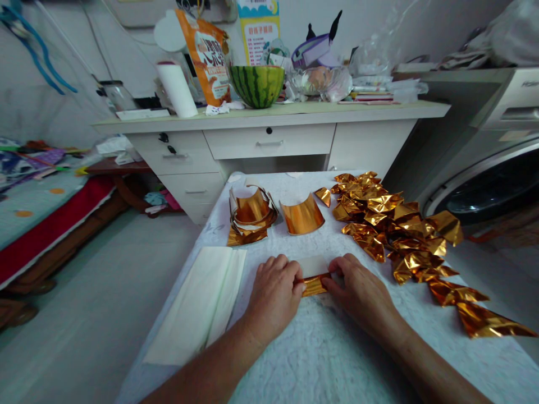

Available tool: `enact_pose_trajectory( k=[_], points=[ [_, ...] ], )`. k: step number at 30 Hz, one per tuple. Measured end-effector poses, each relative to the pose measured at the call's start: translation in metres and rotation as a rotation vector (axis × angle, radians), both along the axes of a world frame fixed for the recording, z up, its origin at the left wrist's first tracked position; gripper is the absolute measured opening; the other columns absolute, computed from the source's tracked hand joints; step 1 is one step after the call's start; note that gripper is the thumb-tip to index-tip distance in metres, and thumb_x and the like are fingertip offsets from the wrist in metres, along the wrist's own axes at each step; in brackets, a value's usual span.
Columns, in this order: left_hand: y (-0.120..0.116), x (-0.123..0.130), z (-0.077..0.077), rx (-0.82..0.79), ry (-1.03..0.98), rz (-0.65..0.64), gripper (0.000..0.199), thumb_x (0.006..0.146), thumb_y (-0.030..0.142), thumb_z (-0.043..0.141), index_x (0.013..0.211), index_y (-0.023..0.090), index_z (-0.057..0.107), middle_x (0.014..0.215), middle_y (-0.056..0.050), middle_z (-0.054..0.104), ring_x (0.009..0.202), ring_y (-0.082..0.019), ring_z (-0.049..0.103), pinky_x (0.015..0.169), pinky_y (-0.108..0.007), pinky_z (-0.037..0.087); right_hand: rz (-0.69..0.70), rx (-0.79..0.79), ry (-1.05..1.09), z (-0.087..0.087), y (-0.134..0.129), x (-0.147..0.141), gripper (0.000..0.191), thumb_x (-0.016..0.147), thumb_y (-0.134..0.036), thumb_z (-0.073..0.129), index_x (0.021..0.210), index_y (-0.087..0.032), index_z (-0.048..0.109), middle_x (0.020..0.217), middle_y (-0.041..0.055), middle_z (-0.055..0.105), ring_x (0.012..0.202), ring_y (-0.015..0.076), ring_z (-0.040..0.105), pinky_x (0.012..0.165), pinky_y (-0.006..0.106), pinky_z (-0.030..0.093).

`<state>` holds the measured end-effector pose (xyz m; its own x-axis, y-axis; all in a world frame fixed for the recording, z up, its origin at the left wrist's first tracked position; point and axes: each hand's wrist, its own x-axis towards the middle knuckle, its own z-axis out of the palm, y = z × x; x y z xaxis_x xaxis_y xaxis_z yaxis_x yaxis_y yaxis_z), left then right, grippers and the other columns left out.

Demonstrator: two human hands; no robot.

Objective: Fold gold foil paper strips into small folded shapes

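Observation:
Between my hands, on the cloth-covered table (pixel 328 348), lies a small sheet (pixel 314 285) with a gold front strip and a pale back part. My left hand (pixel 275 294) pinches its left end with thumb and fingers. At the right end, my right hand (pixel 360 289) grips the same sheet, thumb on the gold strip. Beyond them rest a curved gold sheet (pixel 302 216) and a stack of curled gold sheets (pixel 251 212). Folded white paper (pixel 191 306) lies left of my left hand. Many twisted gold foil pieces (pixel 381 216) spread along the right side.
Behind the table stands a white desk (pixel 269 140) holding half a watermelon (pixel 257 86), an orange pouch (pixel 207 62) and a white roll (pixel 177 90). A washing machine (pixel 501 134) is at the right, a bed (pixel 46 207) at the left.

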<state>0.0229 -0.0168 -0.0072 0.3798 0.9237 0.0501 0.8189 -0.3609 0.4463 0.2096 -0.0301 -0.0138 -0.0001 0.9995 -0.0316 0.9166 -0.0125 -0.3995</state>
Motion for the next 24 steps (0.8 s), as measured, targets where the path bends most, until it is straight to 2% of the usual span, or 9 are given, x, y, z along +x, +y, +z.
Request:
enact_pose_trajectory(
  k=[4, 6, 14, 17, 20, 24],
  points=[
    [0.002, -0.001, -0.002, 0.009, -0.023, 0.058, 0.035, 0.079, 0.024, 0.065, 0.113, 0.022, 0.055, 0.114, -0.006, 0.054, 0.108, -0.026, 0.046, 0.092, -0.040, 0.037, -0.018, -0.007, -0.006, 0.001, 0.000, -0.002, 0.011, 0.083, -0.030, 0.059, 0.090, -0.021, 0.058, 0.090, 0.0017, 0.057, 0.077, 0.0191, 0.061, 0.061, 0.028, 0.035],
    [0.004, -0.002, -0.003, -0.006, -0.031, 0.051, 0.042, 0.079, 0.025, 0.065, 0.118, 0.022, 0.053, 0.119, -0.006, 0.053, 0.111, -0.027, 0.045, 0.095, -0.041, 0.036, -0.022, -0.009, -0.006, 0.000, 0.000, -0.002, 0.012, 0.083, -0.030, 0.059, 0.091, -0.021, 0.058, 0.091, 0.0018, 0.057, 0.077, 0.0192, 0.060, 0.061, 0.028, 0.034],
    [0.008, -0.004, -0.005, -0.056, -0.113, 0.034, 0.029, 0.075, 0.021, 0.067, 0.102, 0.025, 0.057, 0.109, -0.003, 0.055, 0.106, -0.024, 0.047, 0.091, -0.037, 0.038, -0.006, 0.056, 0.069, -0.003, 0.002, 0.000, 0.010, 0.077, -0.027, 0.060, 0.083, -0.021, 0.055, 0.085, 0.0003, 0.056, 0.069, 0.0161, 0.057, 0.058, 0.027, 0.034],
    [0.010, -0.004, -0.007, -0.060, -0.131, 0.027, 0.036, 0.074, 0.022, 0.067, 0.108, 0.025, 0.056, 0.110, -0.003, 0.056, 0.106, -0.025, 0.047, 0.091, -0.037, 0.038, 0.014, 0.073, 0.133, 0.001, 0.001, 0.000, 0.008, 0.076, -0.023, 0.058, 0.082, -0.021, 0.053, 0.083, 0.0008, 0.057, 0.068, 0.0159, 0.056, 0.059, 0.027, 0.035],
    [0.011, -0.004, -0.008, -0.072, -0.170, 0.010, 0.045, 0.074, 0.020, 0.066, 0.117, 0.026, 0.053, 0.115, -0.004, 0.059, 0.109, -0.026, 0.047, 0.094, -0.038, 0.038, 0.024, 0.012, 0.234, 0.005, 0.000, 0.001, 0.006, 0.077, -0.023, 0.056, 0.080, -0.021, 0.050, 0.072, -0.0009, 0.058, 0.062, 0.0150, 0.053, 0.055, 0.026, 0.034],
    [0.012, -0.004, -0.005, -0.130, -0.230, 0.026, 0.047, 0.074, 0.016, 0.064, 0.119, 0.025, 0.054, 0.112, -0.004, 0.063, 0.108, -0.025, 0.051, 0.096, -0.040, 0.038, 0.054, -0.031, 0.408, 0.002, 0.000, 0.004, 0.010, 0.078, -0.023, 0.056, 0.079, -0.022, 0.046, 0.064, -0.0035, 0.057, 0.056, 0.0137, 0.052, 0.052, 0.025, 0.034]
  ],
)
